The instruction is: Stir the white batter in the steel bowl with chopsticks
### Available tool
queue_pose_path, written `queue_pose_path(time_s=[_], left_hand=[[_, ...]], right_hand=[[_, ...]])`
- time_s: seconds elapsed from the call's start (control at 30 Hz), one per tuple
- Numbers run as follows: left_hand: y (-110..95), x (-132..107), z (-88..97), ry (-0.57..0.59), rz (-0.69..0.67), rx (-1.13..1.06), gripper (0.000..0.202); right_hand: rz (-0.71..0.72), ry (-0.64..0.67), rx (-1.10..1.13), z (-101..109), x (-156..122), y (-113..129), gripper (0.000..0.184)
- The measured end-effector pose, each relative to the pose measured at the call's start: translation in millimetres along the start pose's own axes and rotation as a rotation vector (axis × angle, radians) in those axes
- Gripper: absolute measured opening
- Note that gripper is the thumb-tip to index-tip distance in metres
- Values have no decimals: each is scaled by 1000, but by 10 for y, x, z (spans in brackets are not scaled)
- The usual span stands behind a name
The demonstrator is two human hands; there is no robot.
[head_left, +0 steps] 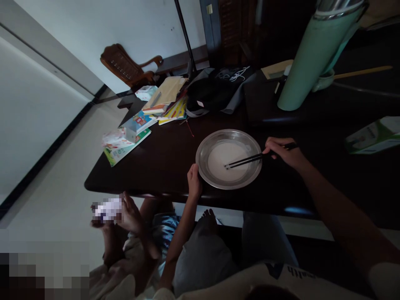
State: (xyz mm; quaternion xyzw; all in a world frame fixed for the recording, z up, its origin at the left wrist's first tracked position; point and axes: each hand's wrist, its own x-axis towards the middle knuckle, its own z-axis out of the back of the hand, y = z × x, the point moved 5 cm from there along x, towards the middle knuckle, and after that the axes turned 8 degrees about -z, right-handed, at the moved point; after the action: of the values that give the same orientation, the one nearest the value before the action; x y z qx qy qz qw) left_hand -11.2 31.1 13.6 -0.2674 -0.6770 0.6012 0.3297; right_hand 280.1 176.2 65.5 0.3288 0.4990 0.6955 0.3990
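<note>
A round, shallow metal basin (204, 176) stands on the dark table near its front edge. Pale, milky liquid (223, 156) covers its bottom. My left hand (194, 182) grips the basin's near left rim, the thumb pointing up along the outside; its other fingers are partly hidden. Black chopsticks (245, 161) are held in my right hand (283, 152), which is closed around them at the basin's right side. Their lighter tips touch the liquid near the middle of the basin.
Books (168, 100), tissue packs (117, 139) and a black bag (215, 89) lie on the table's far left. A tall green flask (317, 58) stands at the back right, with a green-white carton (375, 135) nearer. Another person's hands (129, 214) hold a blurred device at left.
</note>
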Motion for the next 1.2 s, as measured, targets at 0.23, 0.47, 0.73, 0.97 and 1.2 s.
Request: queue_pose_path(time_s=[0.23,0.47,0.73,0.97,1.2], left_hand=[[39,4,20,2,-11,4,39],[-19,1,10,-22,2,31,37],[22,9,2,23,-30,-13,39],[73,12,11,28,-34,-42,40],[50,6,4,14,-7,-40,38]], right_hand=[[60,-100,-74,7,29,43,31],[18,-24,20,13,-6,17,40],[68,-138,-30,60,8,4,41],[42,14,-22,-61,-1,32,38],[35,-150,-2,71,8,15,40]])
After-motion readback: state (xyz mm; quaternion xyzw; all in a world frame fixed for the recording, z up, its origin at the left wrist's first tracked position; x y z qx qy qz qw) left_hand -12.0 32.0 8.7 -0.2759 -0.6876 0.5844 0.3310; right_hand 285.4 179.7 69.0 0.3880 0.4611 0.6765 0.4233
